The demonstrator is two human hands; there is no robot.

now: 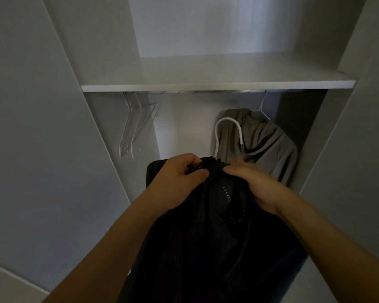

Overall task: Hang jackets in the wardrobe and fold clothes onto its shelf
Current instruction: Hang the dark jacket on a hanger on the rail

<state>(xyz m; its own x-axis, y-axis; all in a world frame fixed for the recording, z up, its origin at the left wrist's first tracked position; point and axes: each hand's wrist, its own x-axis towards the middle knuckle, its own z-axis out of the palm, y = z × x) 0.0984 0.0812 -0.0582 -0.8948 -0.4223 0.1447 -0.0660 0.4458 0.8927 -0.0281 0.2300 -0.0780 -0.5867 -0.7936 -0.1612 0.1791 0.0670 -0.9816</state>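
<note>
One tan jacket (258, 145) hangs on the rail; both hands, left (179, 178) and right (254, 186), pinch a black jacket (206, 237) on its hanger (225, 132), unhung; shelf (217, 85) bare.

Two jackets: black jacket (217, 226), taupe jacket (260, 145). One shelf (217, 85). Several empty hangers (134, 127).

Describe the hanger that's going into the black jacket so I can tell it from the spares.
Look below the wardrobe shelf, at the black jacket both hands hold. A white hook rises from its collar, in front of the hung taupe jacket. Unlike the empty hangers at the rail's left, it is off the rail.
</note>
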